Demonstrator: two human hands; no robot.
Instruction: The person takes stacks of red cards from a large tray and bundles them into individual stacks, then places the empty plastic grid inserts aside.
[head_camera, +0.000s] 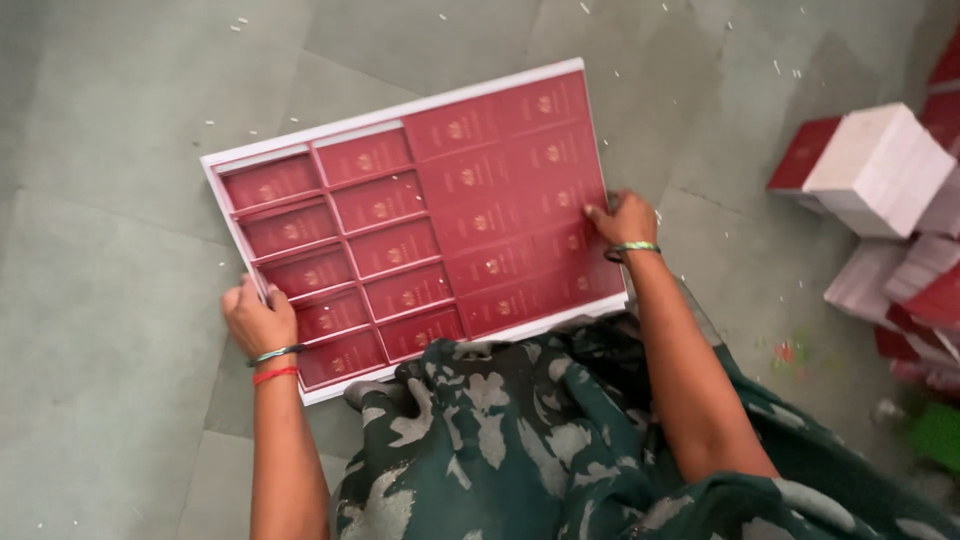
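We are steadying a white sheet (300, 135) of red covers (420, 225) flat on the grey floor (110, 330), just ahead of our knees. Our left hand (257, 320) is curling round the near-left edge; our right hand (624, 218) is pressing open fingers on the right side. We are judging that even pressure at both edges keeps the rows from sliding. The green cloth (520, 440) is covering the near edge. The stacks (880, 170) at right are cut off, so we are not counting them.
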